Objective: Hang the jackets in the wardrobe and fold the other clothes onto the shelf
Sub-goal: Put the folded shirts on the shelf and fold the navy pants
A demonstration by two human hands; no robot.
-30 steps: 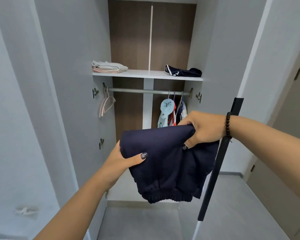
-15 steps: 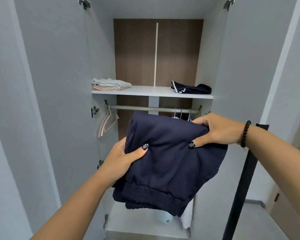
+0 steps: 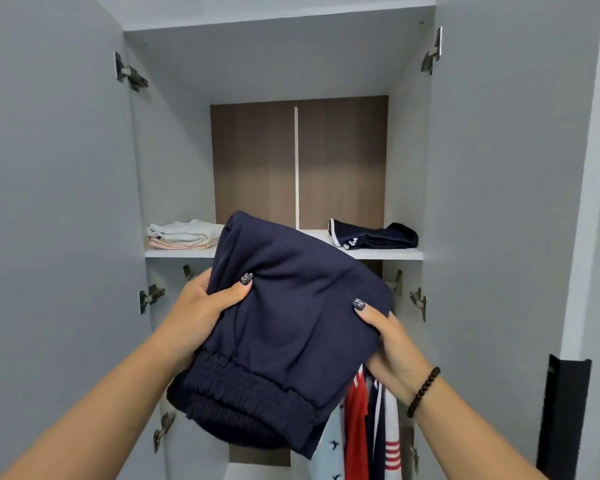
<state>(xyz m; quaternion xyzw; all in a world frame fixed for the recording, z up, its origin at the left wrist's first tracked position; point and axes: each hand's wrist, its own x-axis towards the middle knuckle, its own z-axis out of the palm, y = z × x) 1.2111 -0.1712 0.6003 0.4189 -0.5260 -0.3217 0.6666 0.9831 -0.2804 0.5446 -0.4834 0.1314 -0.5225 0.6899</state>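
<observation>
Both hands [image 3: 201, 306] [image 3: 392, 351] grip folded navy trousers [image 3: 291, 323], apparently before shelf [image 3: 388, 253].

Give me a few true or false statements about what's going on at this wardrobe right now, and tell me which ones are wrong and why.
1. Both hands hold the folded navy garment. True: the left hand grips its left edge and the right hand its right edge.
2. The shelf has nothing on it. False: a light folded pile lies at its left end and a dark folded garment at its right.
3. The navy garment already lies flat on the shelf. False: it is held up in front of the shelf.
4. Clothes hang below the shelf on the right. True: hanging clothes, one of them red, show under the right hand.
5. The wardrobe doors are closed. False: they stand open.
</observation>
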